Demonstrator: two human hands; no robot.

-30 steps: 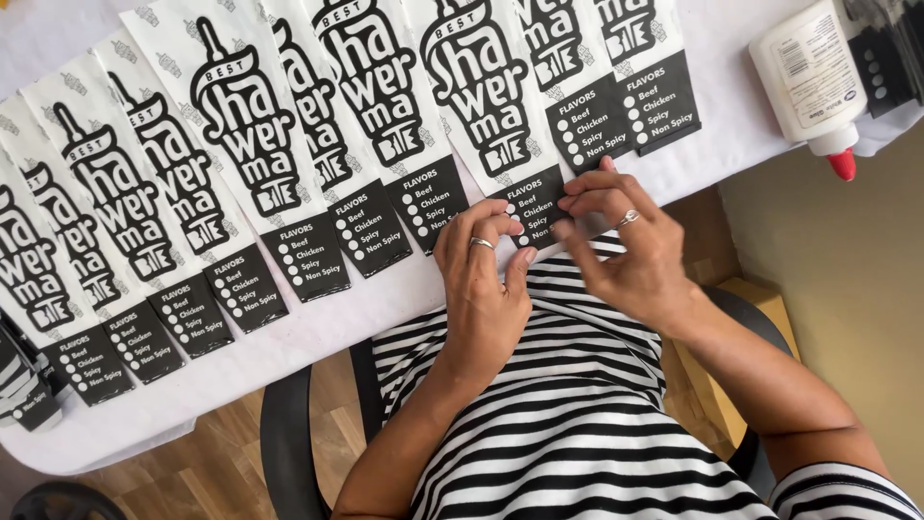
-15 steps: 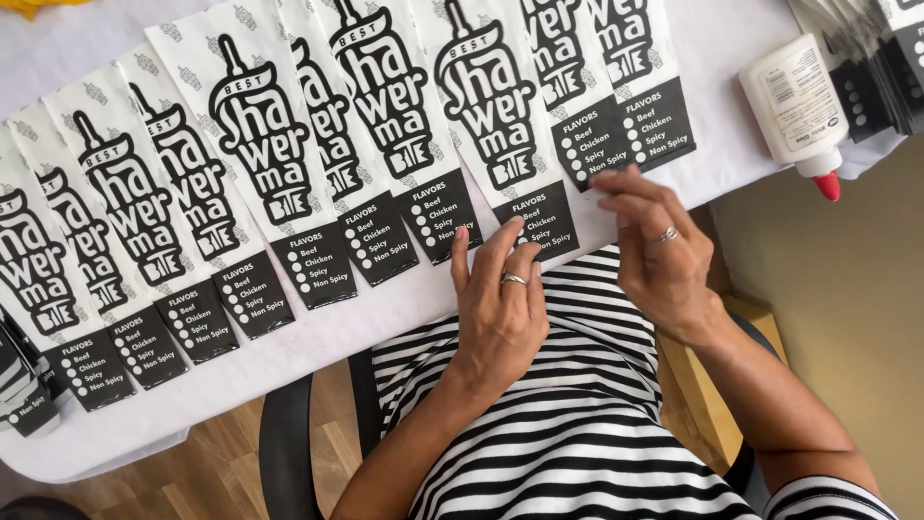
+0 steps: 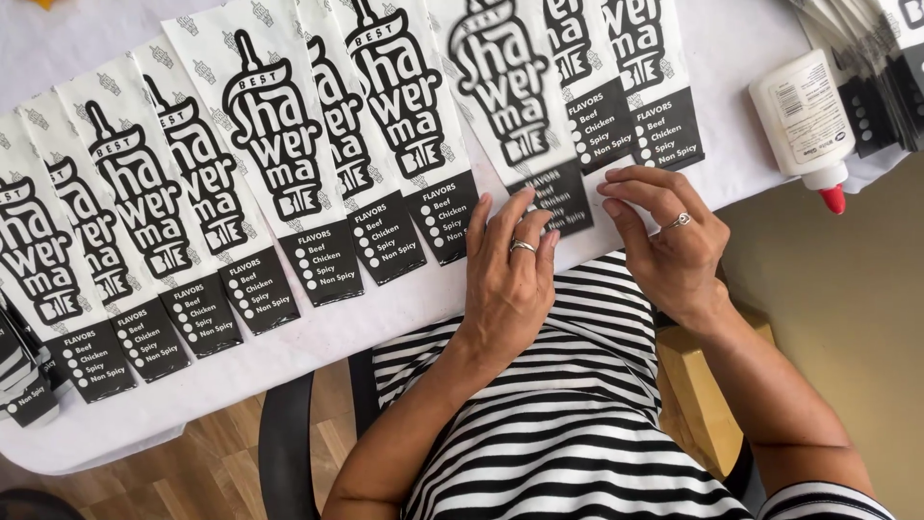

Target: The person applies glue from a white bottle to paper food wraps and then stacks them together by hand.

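Position: a seated person in a striped top works at the near edge of a white table [image 3: 731, 58]. A row of long white paper sleeves with black print [image 3: 279, 164] lies fanned and overlapping across it, running from 8 o'clock up to 1 o'clock.

Item in hand: one printed sleeve [image 3: 510, 106] at 12 o'clock, its black lower panel at the table edge. It lies flat, overlapping its neighbours on both sides.

Left hand [image 3: 510, 279]: flat, palm down, fingers extended, fingertips pressing on the black lower panel. It grips nothing.

Right hand [image 3: 669, 241]: just to the 3 o'clock side of that panel, fingers curled, thumb and forefinger drawn together at the sleeve's lower right corner. Whether paper is actually pinched between them cannot be told.

Surroundings: a white glue bottle with a red tip [image 3: 804, 125] lies on its side at 2 o'clock, nozzle at the table edge. A stack of further sleeves [image 3: 876, 67] sits beyond it.

Risks, by judgement:
- Uneven pressure may skew the sleeve against its neighbours and spoil the even overlap.
- If the edge carries wet glue, it may bond to the adjacent sleeve.
- A pull on the corner may crease or tear the thin paper.
- The bottle, lying at the edge, may roll off or seep onto the cloth.
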